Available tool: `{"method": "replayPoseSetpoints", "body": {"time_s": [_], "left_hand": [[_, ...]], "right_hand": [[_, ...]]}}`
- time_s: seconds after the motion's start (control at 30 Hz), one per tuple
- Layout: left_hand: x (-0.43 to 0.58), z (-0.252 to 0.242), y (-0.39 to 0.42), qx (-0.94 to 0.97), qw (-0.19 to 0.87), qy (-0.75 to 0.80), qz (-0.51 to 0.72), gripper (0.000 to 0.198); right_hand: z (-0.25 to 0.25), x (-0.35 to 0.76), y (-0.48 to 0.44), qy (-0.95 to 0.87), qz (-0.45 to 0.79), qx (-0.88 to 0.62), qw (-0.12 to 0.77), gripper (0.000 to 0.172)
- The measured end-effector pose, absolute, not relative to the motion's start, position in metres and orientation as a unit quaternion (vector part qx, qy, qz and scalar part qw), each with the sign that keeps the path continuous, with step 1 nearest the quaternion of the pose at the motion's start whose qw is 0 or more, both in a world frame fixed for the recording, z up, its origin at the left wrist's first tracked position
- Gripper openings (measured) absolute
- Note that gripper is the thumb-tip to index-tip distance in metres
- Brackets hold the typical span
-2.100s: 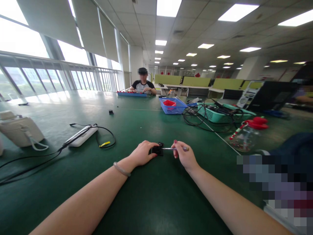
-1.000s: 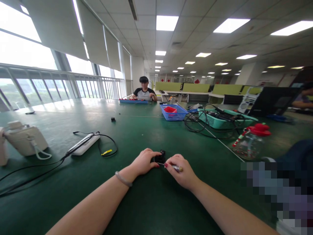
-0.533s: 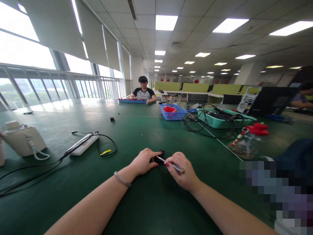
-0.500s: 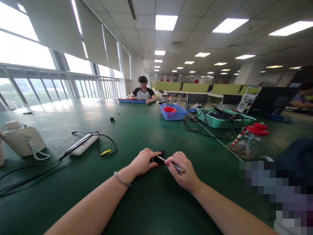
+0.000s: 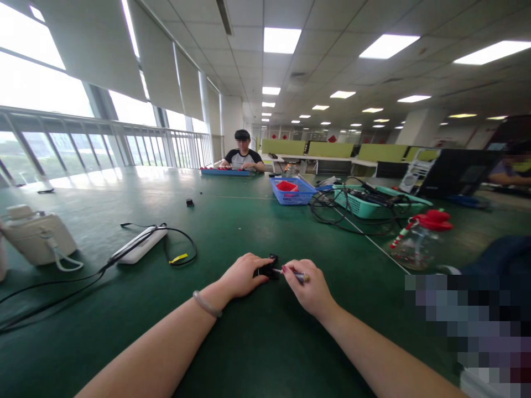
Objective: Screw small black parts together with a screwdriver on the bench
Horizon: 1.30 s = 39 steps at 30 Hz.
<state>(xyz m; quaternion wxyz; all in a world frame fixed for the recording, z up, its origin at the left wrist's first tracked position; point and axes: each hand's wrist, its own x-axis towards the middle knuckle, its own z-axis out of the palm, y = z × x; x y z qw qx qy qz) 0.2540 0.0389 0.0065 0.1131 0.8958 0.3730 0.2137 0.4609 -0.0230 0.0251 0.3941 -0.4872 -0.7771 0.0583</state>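
Note:
My left hand [image 5: 246, 275] is closed on a small black part [image 5: 271, 268] and holds it down on the green tabletop [image 5: 265, 342]. Thumb and fingers lie along its left side and cover much of it, so its exact kind cannot be made out. In my right hand [image 5: 309, 287] is a slim screwdriver [image 5: 299, 276] with a metal shaft and a brownish end, gripped like a pen. Its tip points left and reaches the black part; whether it touches is too small to tell.
Left lie a white power bank [image 5: 143, 244] with black cables and a cream bottle [image 5: 39, 237]. A small black block [image 5: 189, 203] sits farther off. Right are a blue basket [image 5: 296, 198], a green basket [image 5: 360, 207] with cables and a red-lidded bottle [image 5: 418, 243]. Another person [image 5: 243, 155] sits opposite.
The screwdriver has swung from a slant to nearly level, its handle end rising slightly and shifting left with my right hand. My left hand stays on the black part.

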Motion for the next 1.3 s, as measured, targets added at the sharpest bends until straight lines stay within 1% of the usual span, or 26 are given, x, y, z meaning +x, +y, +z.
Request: {"method": "replayPoseSetpoints", "body": {"time_s": [0.33, 0.53, 0.73, 0.9, 1.13, 1.3], "left_hand": [[0.2542, 0.0075, 0.0380, 0.892, 0.110, 0.383, 0.214, 0.052], [0.2546, 0.0103, 0.0367, 0.894, 0.111, 0.380, 0.212, 0.049], [0.2558, 0.0124, 0.0338, 0.896, 0.100, 0.366, 0.232, 0.046], [0.2560, 0.0127, 0.0326, 0.895, 0.099, 0.368, 0.230, 0.044], [0.2554, 0.0109, 0.0357, 0.896, 0.093, 0.372, 0.222, 0.044], [0.2549, 0.0102, 0.0360, 0.898, 0.090, 0.370, 0.221, 0.043]], "right_hand": [[0.0257, 0.4605, -0.0240, -0.769, 0.087, -0.506, 0.380, 0.027], [0.0269, 0.4600, -0.0235, -0.768, 0.085, -0.506, 0.384, 0.027], [0.0261, 0.4590, -0.0223, -0.776, 0.109, -0.495, 0.376, 0.028], [0.0251, 0.4610, -0.0206, -0.776, 0.106, -0.485, 0.389, 0.027], [0.0270, 0.4652, -0.0228, -0.755, 0.085, -0.476, 0.442, 0.029], [0.0271, 0.4637, -0.0224, -0.760, 0.078, -0.489, 0.421, 0.030]]}}
